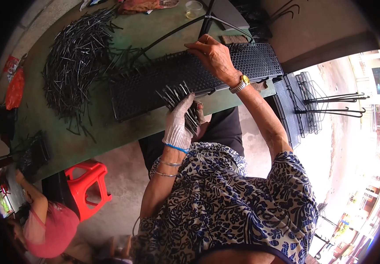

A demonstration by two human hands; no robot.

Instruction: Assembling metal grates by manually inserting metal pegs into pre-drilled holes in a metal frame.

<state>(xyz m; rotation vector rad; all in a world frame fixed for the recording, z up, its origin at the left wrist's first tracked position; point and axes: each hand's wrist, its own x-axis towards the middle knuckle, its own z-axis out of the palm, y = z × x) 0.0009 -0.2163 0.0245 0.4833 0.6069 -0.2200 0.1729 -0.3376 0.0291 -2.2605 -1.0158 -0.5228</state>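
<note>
My left hand (pixel 180 125), in a whitish knitted glove, is closed round a bundle of thin dark rods (pixel 172 95) in front of the panel's near edge. Their ends fan out above the fingers. A long black perforated metal panel (pixel 143 94) with raised edges lies slantwise across the table. Over its right half hovers my bare right hand (pixel 216 57), with a watch on the wrist. Its thumb and fingers are pressed together toward the panel's far side; whatever may be between them is too small to make out.
A large heap of similar dark rods (pixel 75 61) covers the left of the green table (pixel 27 136). A black wire frame (pixel 172 31) rises beyond the panel. Black mesh racks with hooks (pixel 306 103) stand at right. At lower left are a red stool (pixel 90 187) and another person (pixel 51 229).
</note>
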